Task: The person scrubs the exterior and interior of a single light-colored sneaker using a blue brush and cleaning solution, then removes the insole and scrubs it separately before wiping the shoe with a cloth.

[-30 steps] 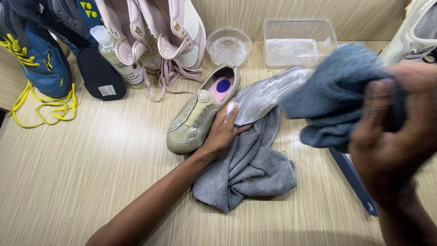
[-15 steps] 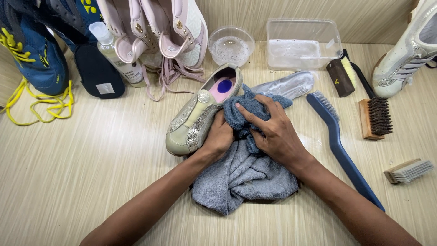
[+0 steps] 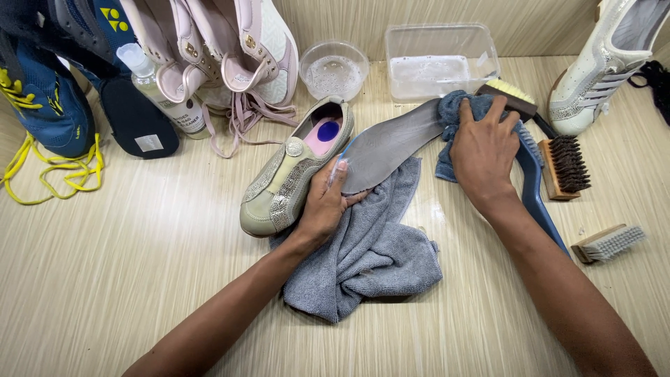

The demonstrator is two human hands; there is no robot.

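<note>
A grey insole (image 3: pixel 391 143) is laid flat on the striped wooden table (image 3: pixel 139 279), running from the middle toward the upper right, its near end resting over a rumpled grey towel (image 3: pixel 370 255). The near end of the insole is pinned by the left hand (image 3: pixel 324 202), fingers curled down on it, thumb side against a beige shoe (image 3: pixel 293 171). The shoe is seen just left of the insole, touching the hand, with a pink and blue inner lining showing. The far end of the insole is pressed by a blue cloth (image 3: pixel 453 119), bunched under the right hand (image 3: pixel 485 150); the hand is spread flat over the cloth, fingers slightly bent, gripping it loosely.

A long blue brush (image 3: pixel 534 185) is lying under and beside the right wrist. A dark-bristled wooden brush (image 3: pixel 565 164) is placed just right of it, and a small pale brush (image 3: pixel 607 243) nearer the right edge. A brush with yellow bristles (image 3: pixel 509 94) is seen just above the cloth. A clear rectangular tub (image 3: pixel 440 63) and a round clear bowl (image 3: pixel 333 70), both holding water, are set at the back. Pink shoes (image 3: pixel 223 49), a clear bottle (image 3: pixel 157 87), blue shoes with yellow laces (image 3: pixel 42 105) and a white shoe (image 3: pixel 604 70) are ranged around.
</note>
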